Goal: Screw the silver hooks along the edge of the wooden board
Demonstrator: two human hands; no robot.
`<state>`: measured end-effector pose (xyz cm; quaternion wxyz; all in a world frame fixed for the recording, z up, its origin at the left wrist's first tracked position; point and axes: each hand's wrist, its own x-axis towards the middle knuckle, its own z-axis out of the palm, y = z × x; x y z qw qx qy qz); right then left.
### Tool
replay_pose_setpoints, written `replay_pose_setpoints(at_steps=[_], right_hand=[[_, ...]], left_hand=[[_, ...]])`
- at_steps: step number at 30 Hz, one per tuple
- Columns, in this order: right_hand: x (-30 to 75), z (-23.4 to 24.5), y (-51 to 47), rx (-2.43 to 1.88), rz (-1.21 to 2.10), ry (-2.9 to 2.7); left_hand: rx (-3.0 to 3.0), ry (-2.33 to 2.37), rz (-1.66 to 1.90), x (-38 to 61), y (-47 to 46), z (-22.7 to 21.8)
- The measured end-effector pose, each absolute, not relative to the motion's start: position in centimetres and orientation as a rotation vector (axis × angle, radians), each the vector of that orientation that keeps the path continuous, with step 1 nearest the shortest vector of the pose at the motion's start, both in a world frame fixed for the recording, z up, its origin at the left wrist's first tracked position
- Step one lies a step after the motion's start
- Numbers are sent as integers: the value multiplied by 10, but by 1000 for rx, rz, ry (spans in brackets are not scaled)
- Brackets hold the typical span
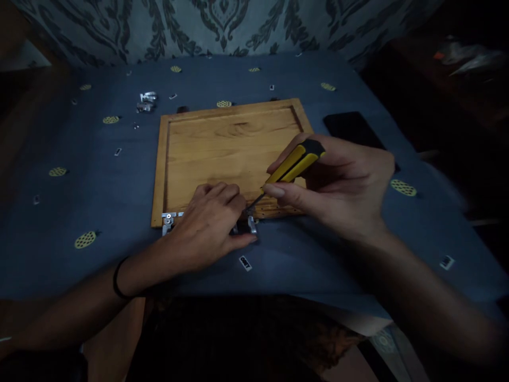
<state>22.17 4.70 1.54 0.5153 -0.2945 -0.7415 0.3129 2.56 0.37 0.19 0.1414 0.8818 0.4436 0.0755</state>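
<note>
A framed wooden panel [234, 154] lies flat on the cloth. Along its near edge, my left hand [214, 220] presses down with bent fingers, its thumb and fingers around a metal cabinet hinge [252, 225] that is partly hidden. Between the fingers of my right hand [342, 185] is a yellow-and-black screwdriver [294, 162]. It slants down to the left, and its tip meets the hinge beside my left fingertips; whether a screw is under the tip I cannot tell. Another hinge [168, 220] sits at the panel's near left corner, with screw heads showing.
Loose metal hinges [146, 102] lie beyond the panel's far left corner, with small screw-like pieces [136, 126] nearer. A black phone-like slab [353, 129] rests right of the panel. Blue patterned cloth [99, 196] covers the table; a patterned curtain-like fabric [191, 26] rises behind it.
</note>
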Motion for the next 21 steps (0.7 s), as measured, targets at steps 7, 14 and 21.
replay_pose_setpoints(at_steps=[7,14,21], right_hand=[[222,21,44,-798,648,-1693],[223,16,46,-843,674,-1796],[223,10,49,-853,705,-1812]], left_hand=[[2519,1290,200,26,3,5],[2514,1283,215,26,3,4],[2513,1295,215,26,3,5]])
